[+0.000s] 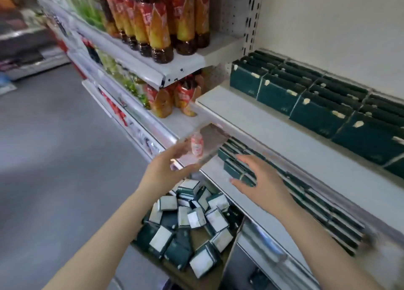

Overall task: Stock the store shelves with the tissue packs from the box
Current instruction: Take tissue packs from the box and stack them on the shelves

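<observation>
Stocking tissues: my left hand [166, 167] holds a clear panel [203, 145] at 12 o'clock. My right hand [260, 180], fingers spread wide, covers the shelved tissue packs [234, 169]. I should square that row first; more wait in the box [232, 252] at 6 o'clock.

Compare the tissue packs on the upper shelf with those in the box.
Shelf packs stand upright in tidy, touching rows; box packs lie jumbled at all angles. Shelf packs show mostly dark green; many box packs show white faces. Both look like the same product.
</observation>
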A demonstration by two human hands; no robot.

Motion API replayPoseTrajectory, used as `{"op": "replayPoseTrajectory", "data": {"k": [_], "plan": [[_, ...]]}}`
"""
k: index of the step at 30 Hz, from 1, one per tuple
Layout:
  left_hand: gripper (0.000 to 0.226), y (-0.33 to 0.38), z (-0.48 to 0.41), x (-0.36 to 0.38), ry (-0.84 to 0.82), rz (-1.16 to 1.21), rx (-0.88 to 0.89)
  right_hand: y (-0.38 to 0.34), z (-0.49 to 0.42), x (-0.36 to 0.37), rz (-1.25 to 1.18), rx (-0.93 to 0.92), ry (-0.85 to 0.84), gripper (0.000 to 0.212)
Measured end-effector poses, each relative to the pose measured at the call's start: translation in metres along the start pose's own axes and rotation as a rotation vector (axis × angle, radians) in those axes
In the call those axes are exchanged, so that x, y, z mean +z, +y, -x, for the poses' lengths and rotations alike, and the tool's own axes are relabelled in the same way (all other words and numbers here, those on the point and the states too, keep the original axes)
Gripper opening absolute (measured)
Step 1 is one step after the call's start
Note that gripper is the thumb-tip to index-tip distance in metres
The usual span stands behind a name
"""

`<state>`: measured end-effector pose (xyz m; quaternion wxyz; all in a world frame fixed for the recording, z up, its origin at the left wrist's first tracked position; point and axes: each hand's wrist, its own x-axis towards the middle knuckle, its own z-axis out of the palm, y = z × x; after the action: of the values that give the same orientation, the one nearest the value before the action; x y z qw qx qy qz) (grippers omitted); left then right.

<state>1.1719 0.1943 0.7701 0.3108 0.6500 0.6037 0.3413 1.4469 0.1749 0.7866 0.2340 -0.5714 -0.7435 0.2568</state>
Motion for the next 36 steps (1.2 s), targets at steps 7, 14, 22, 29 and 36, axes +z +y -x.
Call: {"op": "replayPoseTrajectory", "data": {"k": [7,14,22,29,36], "plan": [[0.072,-0.106,0.050,-0.032,0.057,0.032,-0.337,-0.014,-0.027,0.098,-0.032,0.047,-0.292,0.061],[0.070,-0.199,0.066,-0.080,0.202,0.092,-0.586,-0.044,-0.069,0.189,-0.082,0.120,-0.456,0.063],[0.068,-0.309,0.059,-0.100,0.099,0.066,-0.815,-0.049,-0.104,0.318,-0.122,0.279,-0.596,0.064],[0.066,-0.413,0.056,-0.060,0.018,0.109,-1.038,-0.033,-0.123,0.451,-0.152,0.351,-0.740,0.067],[0.059,-0.510,0.048,-0.004,0.060,0.203,-1.205,-0.014,-0.143,0.589,-0.029,0.316,-0.803,0.075]]}}
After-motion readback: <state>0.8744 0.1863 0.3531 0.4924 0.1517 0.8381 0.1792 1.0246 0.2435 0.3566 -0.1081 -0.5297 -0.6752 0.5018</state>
